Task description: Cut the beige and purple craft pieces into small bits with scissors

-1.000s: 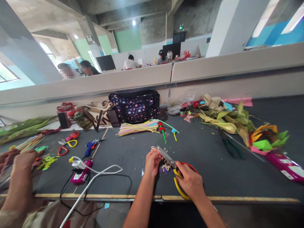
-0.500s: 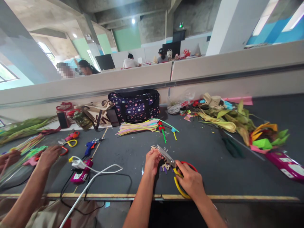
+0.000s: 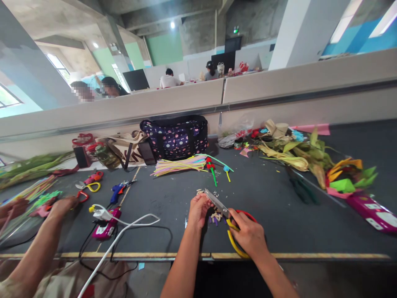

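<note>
My right hand [image 3: 248, 236] grips the yellow and red handles of a pair of scissors [image 3: 225, 213], whose blades point up and left. My left hand [image 3: 198, 209] is pinched on a small piece right at the blades; I cannot make out what it is. Small cut scraps [image 3: 215, 217] lie on the dark table [image 3: 273, 215] under the blades. A bundle of pastel pipe cleaners [image 3: 180, 165] lies further back, with a small red flower on a green stem [image 3: 212, 169] beside it.
A dotted bag [image 3: 175, 138] and a beige tote [image 3: 124, 151] stand against the partition. Corn husks and coloured paper [image 3: 310, 159] lie right, a pink case [image 3: 374, 211] at far right. Glue guns [image 3: 107, 225], a white cable and scissors [image 3: 89, 186] lie left. A co-worker's hand [image 3: 63, 205] reaches there.
The co-worker's hand at left has moved forward to the coloured pieces on the table. My hands and the scissors have stayed almost in place.
</note>
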Demonstrator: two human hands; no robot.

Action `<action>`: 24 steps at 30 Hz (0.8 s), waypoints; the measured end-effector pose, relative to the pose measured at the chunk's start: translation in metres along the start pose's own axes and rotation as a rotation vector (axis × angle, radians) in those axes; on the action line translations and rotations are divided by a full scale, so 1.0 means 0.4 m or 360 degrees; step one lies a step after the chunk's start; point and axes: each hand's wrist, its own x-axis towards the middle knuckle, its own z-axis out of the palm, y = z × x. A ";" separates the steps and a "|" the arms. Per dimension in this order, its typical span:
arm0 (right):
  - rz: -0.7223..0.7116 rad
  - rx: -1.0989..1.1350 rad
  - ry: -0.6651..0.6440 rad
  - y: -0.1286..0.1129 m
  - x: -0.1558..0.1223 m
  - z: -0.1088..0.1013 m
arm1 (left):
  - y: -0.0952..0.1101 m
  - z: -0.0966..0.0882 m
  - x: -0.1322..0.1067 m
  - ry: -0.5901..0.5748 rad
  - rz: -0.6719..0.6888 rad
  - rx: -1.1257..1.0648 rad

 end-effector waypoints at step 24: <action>-0.0033 -0.0004 -0.0044 0.003 -0.001 -0.004 | 0.003 0.000 -0.001 -0.0047 -0.0032 -0.0053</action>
